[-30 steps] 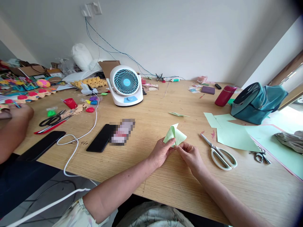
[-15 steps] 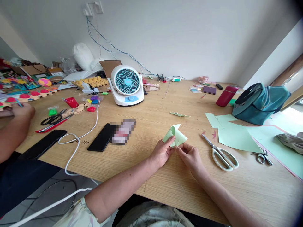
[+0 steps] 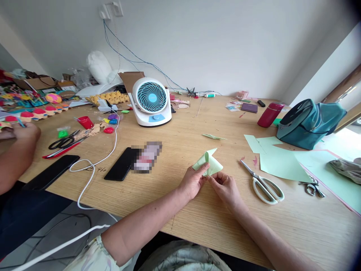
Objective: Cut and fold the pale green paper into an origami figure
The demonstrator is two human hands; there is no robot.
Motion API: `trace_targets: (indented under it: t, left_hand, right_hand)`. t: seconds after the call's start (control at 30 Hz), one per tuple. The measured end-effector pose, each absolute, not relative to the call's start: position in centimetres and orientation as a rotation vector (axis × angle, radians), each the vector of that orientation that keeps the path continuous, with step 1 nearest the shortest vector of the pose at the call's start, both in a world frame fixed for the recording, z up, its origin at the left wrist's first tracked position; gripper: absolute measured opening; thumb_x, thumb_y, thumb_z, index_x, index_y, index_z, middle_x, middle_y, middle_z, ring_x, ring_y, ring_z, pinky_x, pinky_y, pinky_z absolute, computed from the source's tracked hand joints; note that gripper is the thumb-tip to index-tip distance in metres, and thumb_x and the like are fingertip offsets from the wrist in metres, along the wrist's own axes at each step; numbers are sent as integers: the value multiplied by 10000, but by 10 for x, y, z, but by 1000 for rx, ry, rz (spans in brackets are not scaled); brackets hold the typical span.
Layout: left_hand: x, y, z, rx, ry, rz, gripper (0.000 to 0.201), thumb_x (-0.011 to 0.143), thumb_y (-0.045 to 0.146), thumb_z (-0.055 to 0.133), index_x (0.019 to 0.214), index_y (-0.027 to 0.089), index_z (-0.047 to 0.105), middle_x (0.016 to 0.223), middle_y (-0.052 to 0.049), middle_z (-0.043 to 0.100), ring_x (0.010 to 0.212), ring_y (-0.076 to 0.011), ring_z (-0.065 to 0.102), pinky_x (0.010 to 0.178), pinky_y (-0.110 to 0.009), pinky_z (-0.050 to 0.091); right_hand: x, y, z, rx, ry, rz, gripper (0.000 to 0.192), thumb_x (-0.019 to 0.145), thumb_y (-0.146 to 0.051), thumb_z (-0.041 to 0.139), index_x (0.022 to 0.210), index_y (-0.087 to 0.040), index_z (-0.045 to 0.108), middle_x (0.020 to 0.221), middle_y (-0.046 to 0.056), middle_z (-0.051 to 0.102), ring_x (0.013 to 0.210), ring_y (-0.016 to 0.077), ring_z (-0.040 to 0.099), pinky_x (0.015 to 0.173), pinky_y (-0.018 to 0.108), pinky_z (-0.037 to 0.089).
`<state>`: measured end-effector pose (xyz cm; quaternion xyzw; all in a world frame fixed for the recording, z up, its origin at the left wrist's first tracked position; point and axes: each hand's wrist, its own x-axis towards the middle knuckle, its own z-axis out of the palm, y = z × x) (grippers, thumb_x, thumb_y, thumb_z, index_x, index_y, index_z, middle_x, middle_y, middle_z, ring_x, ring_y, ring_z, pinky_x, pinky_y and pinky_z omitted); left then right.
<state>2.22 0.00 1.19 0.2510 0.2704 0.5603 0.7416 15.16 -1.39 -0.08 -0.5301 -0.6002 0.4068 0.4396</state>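
A folded piece of light green paper (image 3: 212,162) is held up over the table between both hands. My left hand (image 3: 194,180) pinches it from the left, thumb pressed on its front face. My right hand (image 3: 224,185) grips its lower edge, thumb and forefinger together close to the left fingertips. The paper curls at the top, with a pointed corner to the upper right. To the right of my right hand lie scissors (image 3: 263,184) with cream handles. Larger light green sheets (image 3: 282,162) are spread behind them. A small folded green paper (image 3: 213,136) lies farther back.
A white and blue fan (image 3: 152,101) stands at the back. Phones (image 3: 122,164) and a white cable (image 3: 113,148) lie to the left. Another person's hand (image 3: 28,131) is at the far left. A red bottle (image 3: 270,114) and a teal bag (image 3: 308,124) stand at the right.
The green paper has shifted and bent slightly between my fingers, its top curl leaning a little differently. My hands stay in nearly the same place.
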Motion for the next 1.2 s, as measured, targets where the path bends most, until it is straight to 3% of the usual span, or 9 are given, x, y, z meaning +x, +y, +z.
trace_targets:
  t: [0.27, 0.73, 1.2]
  left_hand:
    - [23, 2, 10, 657, 704, 1274, 428, 564, 410, 892, 835, 121, 729, 774, -41, 660, 768, -171, 598, 724, -297, 440]
    - [24, 2, 6, 774, 796, 1300, 362, 589, 407, 873, 760, 124, 724, 736, -39, 662, 742, -169, 579, 728, -299, 428]
    - [19, 6, 8, 661, 810, 1275, 351, 533, 301, 906, 749, 110, 705, 766, -67, 686, 809, -209, 625, 795, -347, 469]
  right_hand:
    - [152, -14, -1, -1342, -1481, 1016, 458, 725, -590, 684, 601, -164, 570, 511, -26, 436, 479, 92, 315, 429, 240, 208]
    - [151, -15, 3, -1316, -1464, 1028, 495, 709, -637, 682, 596, -168, 571, 502, -33, 416, 474, 86, 284, 418, 238, 197]
    - [151, -15, 6, -1303, -1488, 1070, 497, 698, -635, 687, 577, -171, 555, 500, -41, 401, 471, 81, 280, 415, 235, 188]
